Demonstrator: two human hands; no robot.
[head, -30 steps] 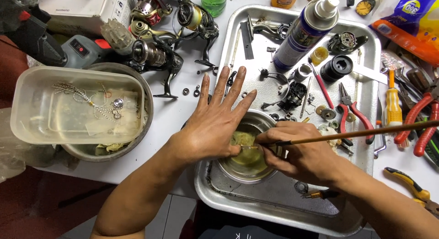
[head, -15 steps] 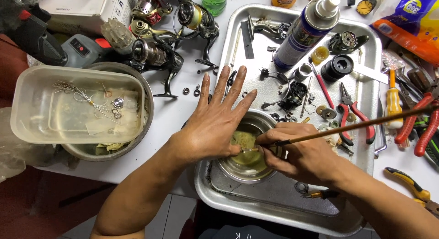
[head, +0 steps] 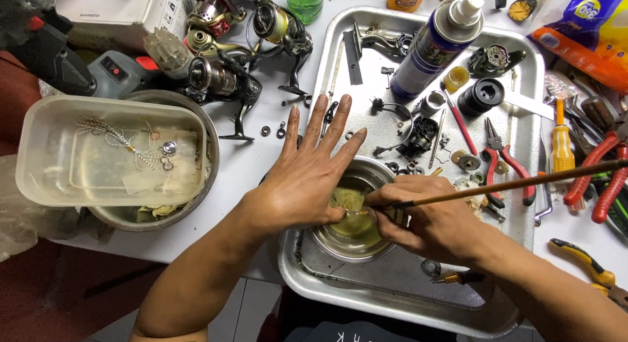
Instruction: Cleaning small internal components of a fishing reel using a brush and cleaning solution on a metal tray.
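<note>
1. The left hand [head: 307, 178] is lying flat over the left rim of a small round steel bowl of yellowish liquid [head: 353, 211], its fingers [head: 320, 119] released and fanned out, gripping nothing except that the thumb is pressing towards a small part at the bowl's centre — too small to tell what it is.
2. The right hand [head: 432, 221] is resting on the bowl's right rim, its fingers clenched around a long thin brown-handled brush [head: 510, 184]; the brush tip is dipping into the bowl while the handle is sticking out to the right of it.
3. The bowl is sitting in the near part of a large rectangular steel tray [head: 523, 61] on the white desk [head: 261, 146].
4. Beyond the bowl, inside the tray, a blue and white spray can [head: 435, 44] is lying tilted, with a black cylindrical reel part [head: 481, 97] and red-handled pliers [head: 507, 159] to the right of the bowl — all apart from the hands.
5. Left of the bowl, outside the tray, a translucent plastic tub [head: 111, 152] is sitting on top of a round metal basin [head: 196, 119].
6. Behind and left of the bowl, several fishing reels [head: 222, 77] are lying on the desk.
</note>
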